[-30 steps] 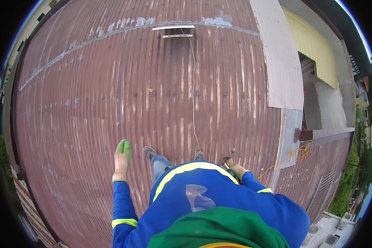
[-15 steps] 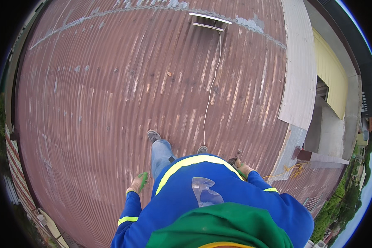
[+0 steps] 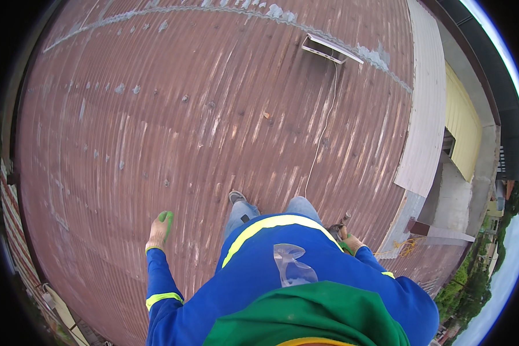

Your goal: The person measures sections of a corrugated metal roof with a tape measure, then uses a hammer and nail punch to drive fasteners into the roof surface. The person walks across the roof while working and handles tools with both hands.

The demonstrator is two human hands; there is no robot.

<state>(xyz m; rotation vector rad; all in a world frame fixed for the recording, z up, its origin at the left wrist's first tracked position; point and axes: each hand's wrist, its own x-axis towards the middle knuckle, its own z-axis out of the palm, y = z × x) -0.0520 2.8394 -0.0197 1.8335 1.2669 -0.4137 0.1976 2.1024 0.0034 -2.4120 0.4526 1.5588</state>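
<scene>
My left hand [image 3: 158,232], in a light knit glove with green coating on the fingers, is held out over the roof at the left. Its fingers stretch forward and nothing shows in them. At my right side, my right hand [image 3: 352,243], gloved the same way, is closed around a dark hand-held tool [image 3: 335,232] with a short stub at its front. My sleeve and body hide part of this tool, and its exact kind cannot be made out. Under me lies the worn, reddish-brown corrugated metal roof [image 3: 173,127].
A white cable [image 3: 323,135] runs over the roof from a white-edged raised fixture [image 3: 331,49]. Grey sheets [image 3: 427,104] edge the roof at the right, beside an opening with a concrete wall [image 3: 455,190]. Tangled yellow rope [image 3: 408,247] lies near my right arm.
My left hand has swung outward to the left and forward. I have taken a step, and the roof view has turned slightly. The dark tool remains in my right hand.
</scene>
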